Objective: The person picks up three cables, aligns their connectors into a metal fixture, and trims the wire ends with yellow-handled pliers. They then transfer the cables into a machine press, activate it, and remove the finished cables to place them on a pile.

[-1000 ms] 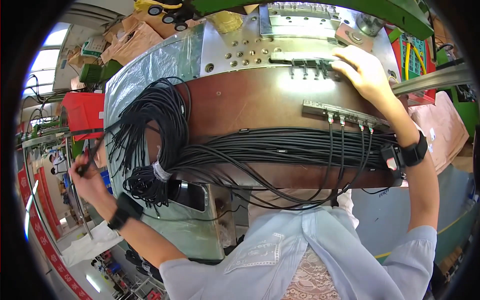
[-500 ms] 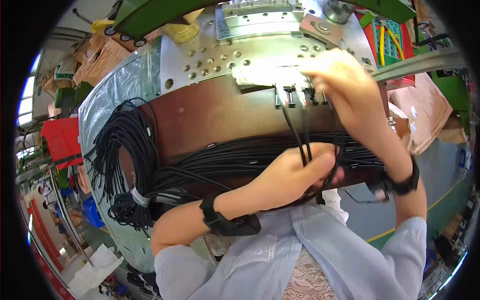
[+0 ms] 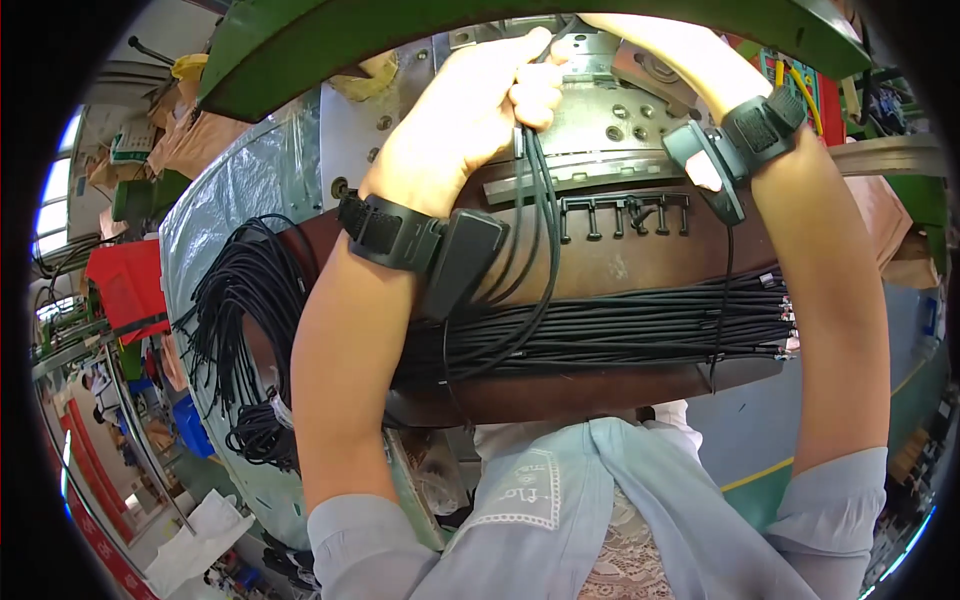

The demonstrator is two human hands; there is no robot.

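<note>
A: Biggest first: the green machine beam [image 3: 300,55] arches across the top, and below it the brown board [image 3: 610,265] curves across the bench.

B: Along that board, the long bundle of black cables [image 3: 630,325]! Heavy as a lot, I'd say, and apt to drag if lifted whole.

A: And the held cables [image 3: 547,225]?

B: A few strands hanging from the left hand [image 3: 490,95] in front of the metal plate [image 3: 350,110], their lower lengths bending down onto the bundle. That fist is clamped firmly round them. Light, I'd judge, bendy but springy, with smooth jackets that could slide in a loose grip.

A: The right hand [image 3: 655,45]?

B: Up beside the left, its fingertips hidden at the beam (maddening!), so I can't tell whether they're closed on anything, or touching the other hand.

A: Smaller now: the metal bar [image 3: 600,170], then the black pronged piece [image 3: 625,212] just below it.

B: Smallest, the bundle's silvery tips [image 3: 788,330]. Probably the fragile part; best hold is on the jackets, just behind the ends, strands gathered together.
</note>
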